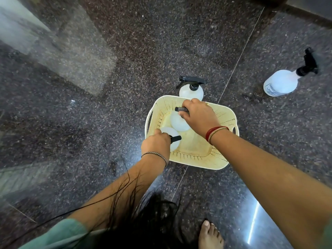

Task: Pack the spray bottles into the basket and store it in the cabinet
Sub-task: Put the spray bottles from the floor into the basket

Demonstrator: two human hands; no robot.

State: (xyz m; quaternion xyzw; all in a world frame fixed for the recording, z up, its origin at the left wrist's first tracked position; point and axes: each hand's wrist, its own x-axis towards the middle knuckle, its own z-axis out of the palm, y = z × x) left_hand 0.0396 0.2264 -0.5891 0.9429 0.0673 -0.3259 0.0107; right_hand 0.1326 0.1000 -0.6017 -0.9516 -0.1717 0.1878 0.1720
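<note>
Granite floor (125,51), dark, speckled and glossy, fills the view, with a thin joint line crossing it and a bare foot (210,234) at the bottom edge. On it sits a cream perforated basket (222,159). Left hand (156,142) is clenched around the black trigger head of a white spray bottle (168,132) inside the basket's near-left corner. Right hand (199,115) grips the head of a second bottle (177,122) just beside the first, also inside. A third bottle (191,91) stands upright touching the basket's far rim; a fourth bottle (282,82) stands well apart on the right.
</note>
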